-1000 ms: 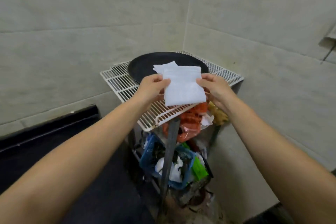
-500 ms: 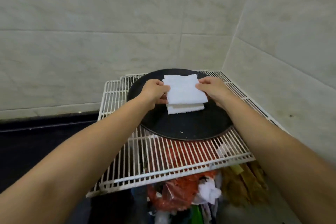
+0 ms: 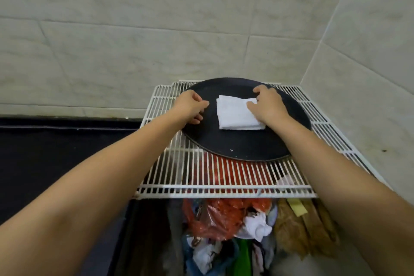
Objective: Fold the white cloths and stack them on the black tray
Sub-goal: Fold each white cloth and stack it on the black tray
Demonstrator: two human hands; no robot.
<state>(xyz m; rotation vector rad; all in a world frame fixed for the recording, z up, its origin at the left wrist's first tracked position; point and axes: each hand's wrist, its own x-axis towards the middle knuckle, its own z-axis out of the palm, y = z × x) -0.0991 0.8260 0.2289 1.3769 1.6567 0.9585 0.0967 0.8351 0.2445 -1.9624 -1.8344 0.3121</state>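
One white wire shelf (image 3: 224,177) in the wall corner | black tray (image 3: 242,143) toward its far right corner | folded white cloths (image 3: 235,114) stacked mid-tray | right hand (image 3: 267,105) flat on the stack's right edge, grip relaxed | left hand (image 3: 190,107) just left, fingers loosely curled, grip empty

- Your folded white cloths (image 3: 237,114) lie on the round black tray (image 3: 244,145), which sits on the white wire rack (image 3: 224,177).
- Your left hand (image 3: 190,105) is left of them; your right hand (image 3: 268,105) rests on their right side.
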